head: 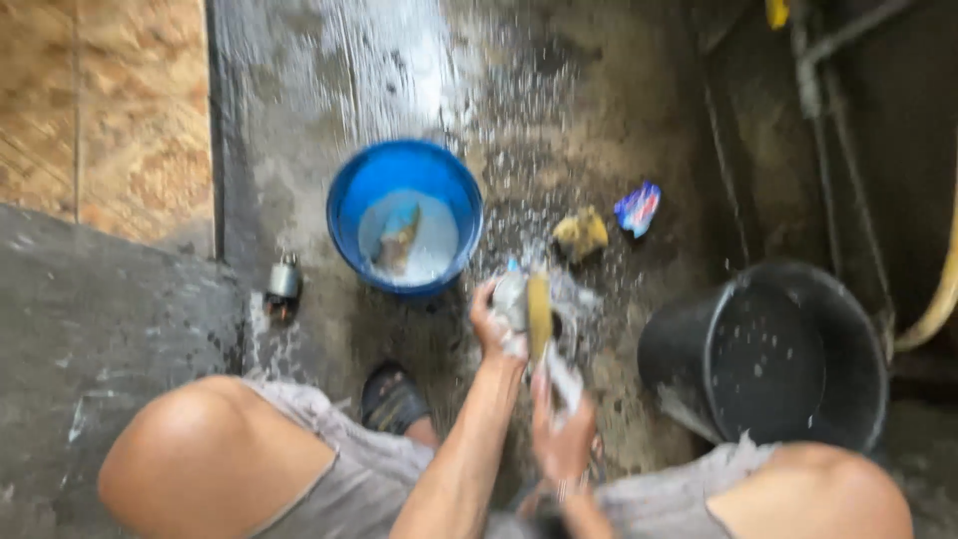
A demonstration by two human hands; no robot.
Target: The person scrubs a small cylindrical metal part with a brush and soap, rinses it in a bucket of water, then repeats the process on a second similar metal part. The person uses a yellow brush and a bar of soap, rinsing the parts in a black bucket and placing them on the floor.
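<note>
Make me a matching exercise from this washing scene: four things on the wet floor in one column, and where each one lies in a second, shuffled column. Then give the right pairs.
Things:
1. blue basin
2. black bucket
3. yellow sponge
4. small metal part

Places:
A. at the right, beside the person's knee
B. on the floor between the blue basin and the blue-and-white wrapper
C. at the step's edge, left of the blue basin
D. in the middle, ahead of the hands, with soapy water in it

Pairs: 1-D, 2-A, 3-B, 4-C
</note>
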